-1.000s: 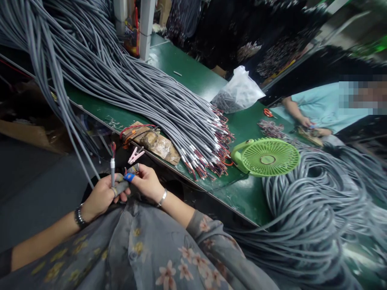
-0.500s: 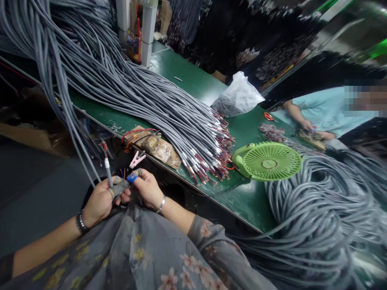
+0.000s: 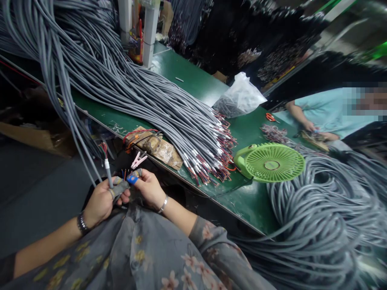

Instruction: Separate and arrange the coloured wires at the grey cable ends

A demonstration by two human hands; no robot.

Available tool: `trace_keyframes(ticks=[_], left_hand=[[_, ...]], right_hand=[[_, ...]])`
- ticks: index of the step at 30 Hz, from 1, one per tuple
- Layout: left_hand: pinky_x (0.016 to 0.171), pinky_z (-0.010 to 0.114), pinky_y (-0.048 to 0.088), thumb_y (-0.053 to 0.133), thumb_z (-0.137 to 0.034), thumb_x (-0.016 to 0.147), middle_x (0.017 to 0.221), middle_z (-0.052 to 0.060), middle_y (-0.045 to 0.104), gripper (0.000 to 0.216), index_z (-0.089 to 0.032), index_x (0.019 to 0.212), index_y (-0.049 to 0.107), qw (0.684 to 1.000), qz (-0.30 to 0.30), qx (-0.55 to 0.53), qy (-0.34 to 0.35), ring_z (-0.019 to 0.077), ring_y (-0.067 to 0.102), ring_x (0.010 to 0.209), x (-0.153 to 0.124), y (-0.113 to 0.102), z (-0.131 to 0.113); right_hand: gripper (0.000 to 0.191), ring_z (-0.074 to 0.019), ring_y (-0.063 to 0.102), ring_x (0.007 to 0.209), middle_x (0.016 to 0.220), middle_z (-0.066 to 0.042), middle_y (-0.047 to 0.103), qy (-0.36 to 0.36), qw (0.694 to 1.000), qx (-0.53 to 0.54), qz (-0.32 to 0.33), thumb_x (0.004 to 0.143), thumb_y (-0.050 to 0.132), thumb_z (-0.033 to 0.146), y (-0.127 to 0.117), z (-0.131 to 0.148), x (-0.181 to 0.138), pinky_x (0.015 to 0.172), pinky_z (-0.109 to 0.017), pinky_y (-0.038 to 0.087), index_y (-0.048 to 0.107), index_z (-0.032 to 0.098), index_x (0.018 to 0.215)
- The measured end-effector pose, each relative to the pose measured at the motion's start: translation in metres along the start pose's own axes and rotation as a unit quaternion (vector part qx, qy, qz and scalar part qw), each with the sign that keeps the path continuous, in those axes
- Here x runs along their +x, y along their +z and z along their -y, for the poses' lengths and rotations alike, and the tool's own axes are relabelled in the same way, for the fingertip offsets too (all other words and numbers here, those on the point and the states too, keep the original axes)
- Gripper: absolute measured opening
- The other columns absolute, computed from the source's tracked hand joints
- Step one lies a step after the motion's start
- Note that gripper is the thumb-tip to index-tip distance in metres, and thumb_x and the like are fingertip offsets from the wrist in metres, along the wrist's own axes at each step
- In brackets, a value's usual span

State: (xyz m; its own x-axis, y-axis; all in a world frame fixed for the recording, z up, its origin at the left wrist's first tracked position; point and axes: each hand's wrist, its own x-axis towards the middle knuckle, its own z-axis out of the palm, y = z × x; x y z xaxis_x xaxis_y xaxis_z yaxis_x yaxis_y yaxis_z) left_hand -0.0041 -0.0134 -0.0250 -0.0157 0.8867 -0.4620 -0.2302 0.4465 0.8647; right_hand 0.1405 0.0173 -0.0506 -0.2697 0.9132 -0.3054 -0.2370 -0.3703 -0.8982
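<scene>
My left hand is closed around a grey cable whose stripped end, with a white sleeve and coloured wires, points upward. My right hand is closed too; its taped fingertips, one wrapped in blue, pinch a second grey cable end with thin coloured wires fanned out at its tip. The two hands touch, low and left, in front of the green bench's edge. A pink clothes-peg sits just above them.
A big bundle of grey cables with stripped ends lies across the green bench. A green fan lies flat, coiled grey cable to its right. A white plastic bag and a co-worker's hands are at the far side.
The upright cable in my left hand has tilted slightly left, and the fanned coloured wires at my right fingertips have come into view. The view shifted a little.
</scene>
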Motion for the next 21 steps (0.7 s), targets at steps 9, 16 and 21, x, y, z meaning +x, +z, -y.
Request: trace_keyframes(ticks=[9,16,21], left_hand=[[0.037,0.021,0.037,0.094,-0.042,0.041,0.05,0.003,0.07,0.038,-0.018,0.055,0.067,0.998,-0.051,-0.025,0.004,0.0152,0.062,0.042,-0.002,0.006,-0.004],[0.036,0.019,0.038,0.09,-0.038,0.043,0.047,0.002,0.068,0.033,-0.018,0.053,0.066,0.999,-0.05,-0.018,0.007,0.0124,0.058,0.038,-0.002,0.005,-0.003],[0.036,0.019,0.037,0.091,-0.037,0.045,0.048,0.001,0.067,0.032,-0.018,0.054,0.066,0.998,-0.051,-0.031,0.027,0.012,0.057,0.038,-0.001,0.004,0.0]], right_hand=[[0.05,-0.0094,0.042,0.054,0.06,0.006,0.053,0.017,1.0,0.001,-0.02,0.06,0.09,0.058,0.002,-0.006,0.001,0.054,-0.026,0.038,0.057,0.022,0.07],[0.057,-0.0072,0.042,0.053,0.057,0.008,0.054,0.018,1.0,0.003,0.003,0.05,0.095,0.06,0.006,0.007,0.0,0.054,-0.024,0.036,0.059,0.02,0.07],[0.055,-0.0077,0.043,0.051,0.056,0.008,0.053,0.016,0.999,0.01,-0.026,0.053,0.094,0.06,0.01,0.005,-0.002,0.053,-0.025,0.039,0.058,0.021,0.067]])
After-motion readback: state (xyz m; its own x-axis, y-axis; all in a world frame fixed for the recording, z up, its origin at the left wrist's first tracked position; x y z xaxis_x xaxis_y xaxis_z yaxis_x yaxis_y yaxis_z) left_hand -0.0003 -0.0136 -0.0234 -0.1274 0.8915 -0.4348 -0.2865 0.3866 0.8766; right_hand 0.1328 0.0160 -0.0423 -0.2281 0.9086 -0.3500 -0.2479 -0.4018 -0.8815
